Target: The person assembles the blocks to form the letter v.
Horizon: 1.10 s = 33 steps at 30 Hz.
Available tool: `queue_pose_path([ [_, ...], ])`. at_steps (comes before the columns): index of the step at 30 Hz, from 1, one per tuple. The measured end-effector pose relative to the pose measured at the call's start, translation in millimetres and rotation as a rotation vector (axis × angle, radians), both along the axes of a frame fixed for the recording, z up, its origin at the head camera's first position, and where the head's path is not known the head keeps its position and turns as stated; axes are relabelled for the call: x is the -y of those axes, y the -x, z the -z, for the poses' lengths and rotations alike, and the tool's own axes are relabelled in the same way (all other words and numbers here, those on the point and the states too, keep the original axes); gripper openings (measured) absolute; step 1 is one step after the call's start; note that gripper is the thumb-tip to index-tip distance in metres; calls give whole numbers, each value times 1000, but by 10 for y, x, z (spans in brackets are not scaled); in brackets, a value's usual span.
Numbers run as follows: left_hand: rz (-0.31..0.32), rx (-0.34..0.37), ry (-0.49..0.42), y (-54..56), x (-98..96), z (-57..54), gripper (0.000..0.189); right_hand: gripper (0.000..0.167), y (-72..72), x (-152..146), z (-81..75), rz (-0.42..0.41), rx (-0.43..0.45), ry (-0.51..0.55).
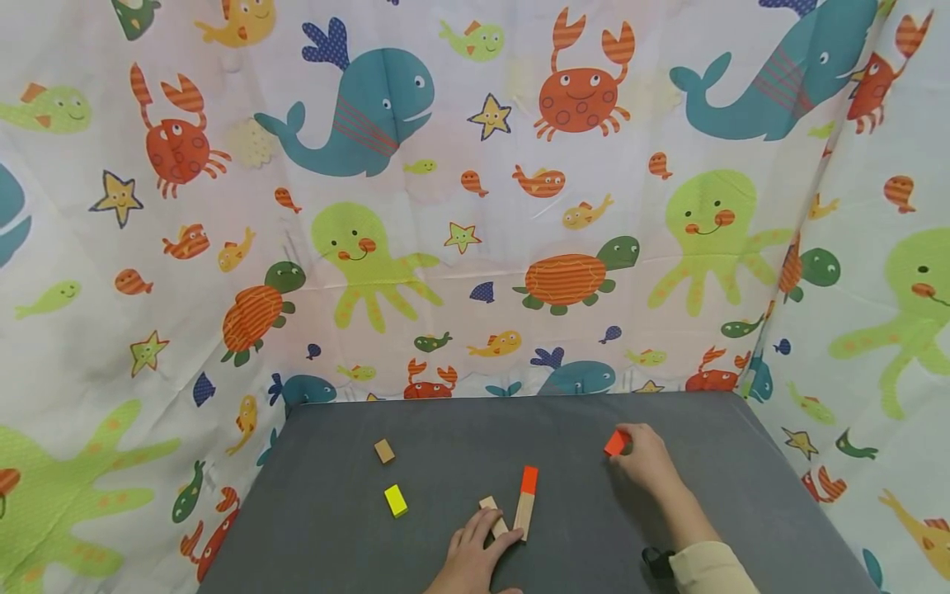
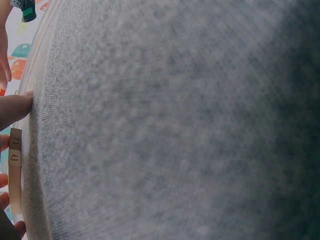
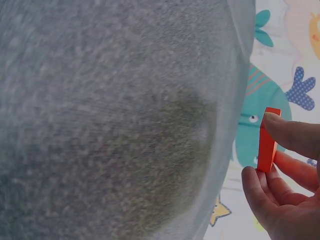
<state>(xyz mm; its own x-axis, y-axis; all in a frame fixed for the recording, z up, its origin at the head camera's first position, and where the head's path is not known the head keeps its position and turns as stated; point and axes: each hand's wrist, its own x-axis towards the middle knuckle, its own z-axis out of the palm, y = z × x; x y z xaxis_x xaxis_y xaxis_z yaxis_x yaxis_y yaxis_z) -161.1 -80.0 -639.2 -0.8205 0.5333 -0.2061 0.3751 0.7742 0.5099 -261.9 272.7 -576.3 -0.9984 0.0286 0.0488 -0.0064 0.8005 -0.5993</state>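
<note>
In the head view my right hand [image 1: 651, 460] pinches a bright red-orange wooden block [image 1: 616, 443] between thumb and fingertips, over the right part of the table. The right wrist view shows this block [image 3: 268, 142] edge-on, thumb against one side and fingers against the other. Near the front middle, my left hand [image 1: 475, 551] rests its fingertips on a plain wooden block [image 1: 496, 520]. Its thumb extends to the lower end of another plain block [image 1: 524, 513], which lies end to end with a red-orange block [image 1: 529, 479]. Numbers mark the plain wood [image 2: 15, 175] in the left wrist view.
Left of my left hand lie a yellow block [image 1: 397, 501] and, farther back, a small tan block [image 1: 384, 451]. The dark grey table [image 1: 319, 511] ends at a curtain [image 1: 475, 289] printed with sea animals, along its back and sides.
</note>
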Motion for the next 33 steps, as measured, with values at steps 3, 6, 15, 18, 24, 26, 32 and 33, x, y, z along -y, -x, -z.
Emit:
queue_pose_path([
  [3, 4, -1, -22, -16, 5, 9, 71, 58, -15, 25, -31, -1, -9, -4],
  [6, 5, -1, -35, -29, 8, 14, 71, 58, -28, 60, -65, 0, -9, 0],
  [15, -3, 16, -30, -26, 16, 1, 72, 60, -1, 135, -103, -31, -12, 1],
  [18, -5, 16, -31, -17, 18, 0, 73, 61, 14, 178, -114, -40, -7, 9],
  [24, 6, 11, -44, -10, 21, 0, 73, 61, 20, 257, -128, -46, -11, 14],
  [26, 10, 11, -43, -10, 24, -5, 73, 61, 16, 280, -134, -48, -16, 15],
  [32, 14, -2, -35, 0, 22, -3, 75, 59, 24, 347, -122, -54, -14, 22],
  [33, 14, -4, -35, 1, 21, -2, 75, 60, 25, 356, -117, -58, -16, 22],
])
